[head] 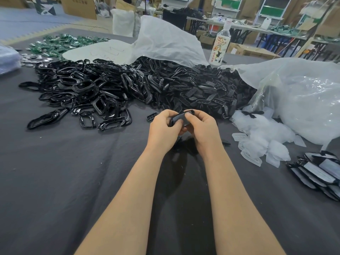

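Note:
Both hands meet over the middle of the dark cloth-covered table [55,172]. My left hand [162,129] and my right hand [201,128] grip one small black plastic shell part [178,117] between them, fingers curled round its edges. Most of the part is hidden by the fingers. Just beyond the hands lies a big heap of glossy black plastic frames [88,92] and a heap of matte black button pads [206,92].
A single black pad [151,116] lies left of the hands. Clear plastic pieces [263,137] and a large plastic bag [301,96] lie at right, stacked finished pieces [318,173] at far right. A bottle [220,45] stands behind the heaps. Green circuit boards [60,44] lie far left.

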`<action>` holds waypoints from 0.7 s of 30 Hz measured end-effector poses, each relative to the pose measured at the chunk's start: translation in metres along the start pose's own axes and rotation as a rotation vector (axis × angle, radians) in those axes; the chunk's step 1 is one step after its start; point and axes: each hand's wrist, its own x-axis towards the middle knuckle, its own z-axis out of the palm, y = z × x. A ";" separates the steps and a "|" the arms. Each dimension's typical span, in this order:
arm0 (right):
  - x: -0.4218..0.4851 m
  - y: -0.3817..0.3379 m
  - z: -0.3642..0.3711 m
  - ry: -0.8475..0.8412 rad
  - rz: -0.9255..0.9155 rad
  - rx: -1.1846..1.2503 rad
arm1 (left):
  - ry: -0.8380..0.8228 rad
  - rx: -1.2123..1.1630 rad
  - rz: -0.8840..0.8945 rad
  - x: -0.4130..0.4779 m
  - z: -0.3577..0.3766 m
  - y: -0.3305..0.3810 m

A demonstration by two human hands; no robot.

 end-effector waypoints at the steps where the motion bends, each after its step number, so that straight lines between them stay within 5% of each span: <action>1: -0.001 -0.001 0.000 -0.001 -0.009 -0.010 | 0.001 -0.001 -0.003 0.000 0.000 0.000; 21: -0.007 -0.008 0.004 0.086 0.013 0.011 | 0.009 -0.203 -0.145 0.001 0.004 0.003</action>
